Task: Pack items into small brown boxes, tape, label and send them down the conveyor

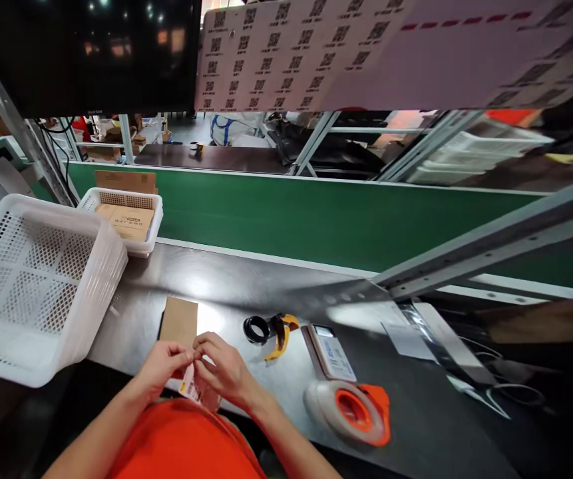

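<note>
Close to my body at the table's front edge, my left hand (165, 367) and my right hand (227, 374) meet with fingertips pinched together. Between them hangs a small clear plastic packet (190, 384) with a printed label, pinkish lower down; its contents cannot be made out. Both hands grip its upper end. Just behind my fingers a flat brown cardboard piece (180, 320) lies on the metal table (231, 273). To the right of my right hand lies a yellow tape dispenser (281, 338) beside a black ring (256, 329).
An orange tape dispenser (382, 409) with a wide clear roll lies at right, near a white handheld device (333, 354). Stacked white baskets (101, 293) stand left; a smaller basket (154, 233) holds brown packages. A metal strut (466, 246) crosses at right. A monitor (86, 60) hangs above.
</note>
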`<state>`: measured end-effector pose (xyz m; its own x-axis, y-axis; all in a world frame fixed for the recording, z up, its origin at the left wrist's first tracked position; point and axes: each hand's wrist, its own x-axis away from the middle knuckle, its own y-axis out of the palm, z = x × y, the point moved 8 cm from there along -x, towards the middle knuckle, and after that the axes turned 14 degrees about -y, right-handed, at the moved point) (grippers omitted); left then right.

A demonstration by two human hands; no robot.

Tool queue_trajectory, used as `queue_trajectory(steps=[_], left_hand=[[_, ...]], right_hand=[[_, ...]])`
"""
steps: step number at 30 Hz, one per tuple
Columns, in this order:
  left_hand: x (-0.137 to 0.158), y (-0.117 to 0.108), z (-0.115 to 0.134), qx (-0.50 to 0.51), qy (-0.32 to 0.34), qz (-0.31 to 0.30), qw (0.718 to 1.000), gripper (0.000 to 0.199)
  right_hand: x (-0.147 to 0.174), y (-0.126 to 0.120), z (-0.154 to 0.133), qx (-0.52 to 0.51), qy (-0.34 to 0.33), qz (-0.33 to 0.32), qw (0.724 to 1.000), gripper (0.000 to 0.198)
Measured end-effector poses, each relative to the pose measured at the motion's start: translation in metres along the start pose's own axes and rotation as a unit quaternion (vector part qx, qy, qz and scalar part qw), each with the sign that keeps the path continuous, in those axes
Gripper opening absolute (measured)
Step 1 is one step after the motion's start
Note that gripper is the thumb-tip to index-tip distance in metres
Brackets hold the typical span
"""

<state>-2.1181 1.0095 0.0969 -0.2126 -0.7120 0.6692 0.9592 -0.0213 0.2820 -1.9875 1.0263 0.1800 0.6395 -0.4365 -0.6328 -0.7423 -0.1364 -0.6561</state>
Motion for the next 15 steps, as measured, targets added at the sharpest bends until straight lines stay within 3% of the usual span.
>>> queue_trajectory(steps=[4, 9, 12, 15], left_hand=[[0.000, -0.001, -0.010, -0.025, -0.048, -0.005, 0.999, 0.052], [-0.018, -0.010, -0.025, -0.093, -0.011, 0.013, 0.996, 0.040], [-0.038, -0.049, -0.036, -0.184, -0.005, 0.138, 0.973, 0.026], [-0.042, -0.107, -0.049, -0.256, -0.055, 0.281, 0.923, 0.020]], right_hand=[[0.000, 0.009, -0.009, 0.046, -0.077, -0.031, 0.995, 0.011], [-0.002, 0.015, -0.025, 0.063, -0.130, -0.018, 0.989, 0.015], [0.000, 0.014, -0.038, -0.004, -0.131, 0.013, 0.991, 0.018], [0.006, 0.011, -0.027, -0.120, -0.037, 0.102, 0.987, 0.015]])
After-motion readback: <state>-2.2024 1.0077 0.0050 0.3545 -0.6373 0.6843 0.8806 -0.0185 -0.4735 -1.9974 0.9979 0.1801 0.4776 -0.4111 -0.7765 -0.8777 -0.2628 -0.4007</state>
